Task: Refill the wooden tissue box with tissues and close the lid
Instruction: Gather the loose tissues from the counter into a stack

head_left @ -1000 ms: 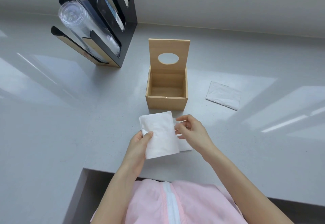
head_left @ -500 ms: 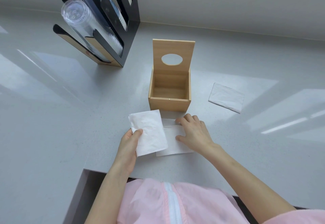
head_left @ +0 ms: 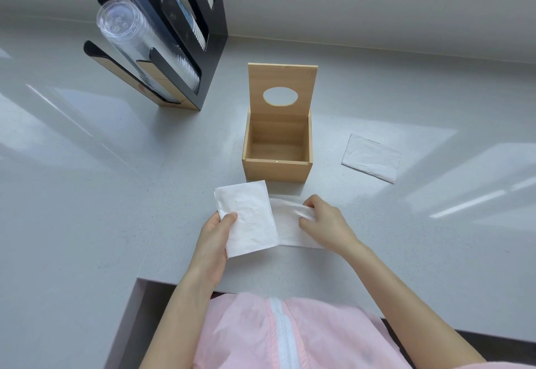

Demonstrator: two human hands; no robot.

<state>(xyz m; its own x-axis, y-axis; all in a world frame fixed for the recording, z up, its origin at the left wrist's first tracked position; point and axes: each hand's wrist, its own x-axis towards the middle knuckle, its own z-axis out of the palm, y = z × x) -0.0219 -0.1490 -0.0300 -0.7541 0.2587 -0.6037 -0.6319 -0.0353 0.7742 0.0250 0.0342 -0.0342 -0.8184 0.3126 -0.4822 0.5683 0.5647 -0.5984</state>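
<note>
The wooden tissue box (head_left: pixel 277 169) stands on the grey counter with nothing inside it. Its lid (head_left: pixel 282 78), with an oval hole, is raised upright at the back. Just in front of the box, my left hand (head_left: pixel 214 234) holds a folded white tissue (head_left: pixel 246 218) by its left edge, thumb on top. My right hand (head_left: pixel 324 222) pinches the upper part of a second tissue (head_left: pixel 285 225) that lies on the counter, partly under the first. A third folded tissue (head_left: pixel 371 157) lies flat to the right of the box.
A black and wood cup dispenser (head_left: pixel 177 50) with clear cups and stacked lids stands at the back left. The counter edge (head_left: pixel 174 281) runs just in front of my pink jacket. A wall rises behind the box.
My right hand has gone from pressing flat on the lying tissue to pinching and lifting its top edge. My left hand with its tissue stayed in place.
</note>
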